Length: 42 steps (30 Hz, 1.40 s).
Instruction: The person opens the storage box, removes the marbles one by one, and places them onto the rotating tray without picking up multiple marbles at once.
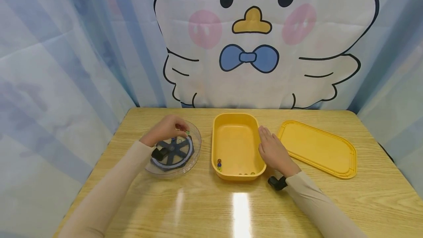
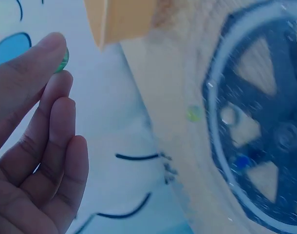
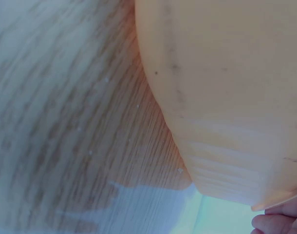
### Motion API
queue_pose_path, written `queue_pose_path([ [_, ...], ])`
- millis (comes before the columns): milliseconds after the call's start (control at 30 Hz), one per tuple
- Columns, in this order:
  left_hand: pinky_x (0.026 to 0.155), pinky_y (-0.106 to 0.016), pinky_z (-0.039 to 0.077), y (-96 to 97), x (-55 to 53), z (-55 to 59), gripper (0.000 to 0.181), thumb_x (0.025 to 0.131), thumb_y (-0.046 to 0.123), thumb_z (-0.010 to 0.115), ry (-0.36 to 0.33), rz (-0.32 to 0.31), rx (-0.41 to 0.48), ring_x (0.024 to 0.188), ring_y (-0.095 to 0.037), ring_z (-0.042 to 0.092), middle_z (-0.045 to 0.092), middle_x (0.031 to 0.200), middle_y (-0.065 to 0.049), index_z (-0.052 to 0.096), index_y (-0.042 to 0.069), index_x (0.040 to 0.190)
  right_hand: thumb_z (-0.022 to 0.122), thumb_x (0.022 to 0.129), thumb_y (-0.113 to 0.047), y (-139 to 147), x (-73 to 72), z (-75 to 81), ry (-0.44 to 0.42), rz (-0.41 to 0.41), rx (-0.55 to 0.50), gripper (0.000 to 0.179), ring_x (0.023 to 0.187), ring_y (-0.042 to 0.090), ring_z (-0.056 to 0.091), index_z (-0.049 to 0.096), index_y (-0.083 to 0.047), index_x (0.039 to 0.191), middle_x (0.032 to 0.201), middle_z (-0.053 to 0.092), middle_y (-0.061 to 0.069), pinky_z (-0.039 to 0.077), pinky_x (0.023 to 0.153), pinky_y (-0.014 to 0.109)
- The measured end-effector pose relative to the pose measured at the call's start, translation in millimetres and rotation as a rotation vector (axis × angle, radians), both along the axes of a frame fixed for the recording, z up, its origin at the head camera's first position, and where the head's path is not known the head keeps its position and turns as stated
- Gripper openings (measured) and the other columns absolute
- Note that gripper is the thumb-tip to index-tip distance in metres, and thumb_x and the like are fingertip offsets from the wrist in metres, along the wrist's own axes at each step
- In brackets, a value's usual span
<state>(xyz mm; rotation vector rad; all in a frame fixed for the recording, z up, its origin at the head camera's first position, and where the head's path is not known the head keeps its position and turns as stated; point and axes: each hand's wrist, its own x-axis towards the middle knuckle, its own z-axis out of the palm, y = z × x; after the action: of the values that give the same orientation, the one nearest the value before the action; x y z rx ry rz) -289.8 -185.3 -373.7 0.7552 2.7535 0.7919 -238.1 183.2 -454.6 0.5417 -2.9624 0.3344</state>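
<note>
Over the far side of a round clear dish (image 1: 197,145), my left hand (image 1: 167,129) pinches a green glass marble (image 2: 65,60) between thumb and index finger. Inside the dish lies a dark spoked wheel-like piece (image 1: 172,151) with a pale ring. The left wrist view shows a blue marble (image 2: 243,162) among its spokes and a yellow-green marble (image 2: 193,113) beside the ring. My right hand (image 1: 275,152) rests with straight fingers against the right rim of a yellow bin (image 1: 236,131). Several small marbles (image 1: 219,165) sit in the bin's near left corner, others along its front wall.
A yellow lid (image 1: 318,149) lies flat to the right of the bin, just beyond my right hand. Everything stands on a wooden table (image 1: 205,208). A curtain with a cartoon bird (image 1: 248,87) hangs along the table's back edge.
</note>
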Motion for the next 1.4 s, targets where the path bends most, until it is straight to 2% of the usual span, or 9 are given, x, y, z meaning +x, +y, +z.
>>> queue_pose_path([
  [167, 0.073, -0.035, 0.054, -24.0, -4.5, -16.1, 0.019, 0.082, 0.013, 0.071, 0.01, 0.118, 0.045, 0.081, -0.019, 0.065, 0.071, 0.095, -0.01, 0.073, 0.005, 0.1, 0.039, 0.098, -0.014, 0, 0.3, 0.5, -0.001, 0.001, 0.002, 0.055, 0.14, 0.04, 0.026, 0.023, 0.011, 0.144, 0.151, 0.025, 0.027, 0.024, 0.112, 0.055],
  [300, 0.074, -0.038, 0.054, -41.2, -3.8, -27.5, 0.023, 0.084, 0.012, 0.07, 0.04, 0.211, 0.061, 0.082, -0.024, 0.066, 0.071, 0.098, -0.015, 0.071, 0.001, 0.104, 0.039, 0.098, -0.014, 0, 0.6, 1.2, -0.001, 0.002, -0.003, 0.055, 0.14, 0.04, 0.026, 0.023, 0.011, 0.144, 0.151, 0.025, 0.027, 0.024, 0.112, 0.055],
  [433, 0.078, -0.041, 0.054, -53.5, -1.0, -35.0, 0.025, 0.086, 0.012, 0.067, 0.05, 0.29, 0.062, 0.087, -0.027, 0.066, 0.069, 0.103, -0.017, 0.07, 0.0, 0.108, 0.038, 0.098, -0.014, -1, 0.6, 1.6, -0.006, -0.002, -0.003, 0.055, 0.14, 0.04, 0.026, 0.022, 0.011, 0.144, 0.151, 0.025, 0.027, 0.024, 0.112, 0.055],
  [567, 0.08, -0.044, 0.053, -61.4, 0.6, -39.9, 0.025, 0.089, 0.012, 0.064, 0.044, 0.344, 0.04, 0.092, -0.031, 0.065, 0.068, 0.108, -0.019, 0.068, 0.0, 0.11, 0.038, 0.098, -0.014, -1, 0.7, 2.6, -0.015, -0.008, -0.003, 0.055, 0.14, 0.04, 0.025, 0.022, 0.011, 0.144, 0.151, 0.025, 0.027, 0.024, 0.112, 0.055],
  [833, 0.081, -0.044, 0.053, -70.0, 0.1, -48.3, 0.026, 0.089, 0.01, 0.063, 0.009, 0.417, 0.009, 0.095, -0.033, 0.063, 0.067, 0.108, -0.021, 0.067, -0.001, 0.112, 0.038, 0.098, -0.014, -1, 0.4, 2.3, -0.016, -0.007, -0.007, 0.055, 0.14, 0.04, 0.025, 0.022, 0.011, 0.144, 0.151, 0.025, 0.027, 0.024, 0.112, 0.055],
  [1033, 0.079, -0.042, 0.053, -70.4, -2.4, -57.0, 0.021, 0.087, 0.007, 0.065, 0.003, 0.45, -0.002, 0.092, -0.032, 0.063, 0.068, 0.105, -0.02, 0.07, -0.001, 0.106, 0.038, 0.098, -0.014, -1, 0.1, 0.4, -0.013, -0.006, -0.009, 0.055, 0.14, 0.04, 0.025, 0.022, 0.01, 0.144, 0.151, 0.025, 0.026, 0.023, 0.112, 0.055],
  [1400, 0.075, -0.04, 0.054, -70.4, -7.9, -64.7, 0.019, 0.085, 0.002, 0.065, 0.006, 0.446, -0.022, 0.088, -0.031, 0.065, 0.068, 0.101, -0.021, 0.07, -0.004, 0.102, 0.039, 0.098, -0.014, -2, 0.2, 1.5, -0.009, -0.011, -0.008, 0.054, 0.14, 0.04, 0.026, 0.023, 0.011, 0.144, 0.15, 0.026, 0.026, 0.024, 0.112, 0.055],
])
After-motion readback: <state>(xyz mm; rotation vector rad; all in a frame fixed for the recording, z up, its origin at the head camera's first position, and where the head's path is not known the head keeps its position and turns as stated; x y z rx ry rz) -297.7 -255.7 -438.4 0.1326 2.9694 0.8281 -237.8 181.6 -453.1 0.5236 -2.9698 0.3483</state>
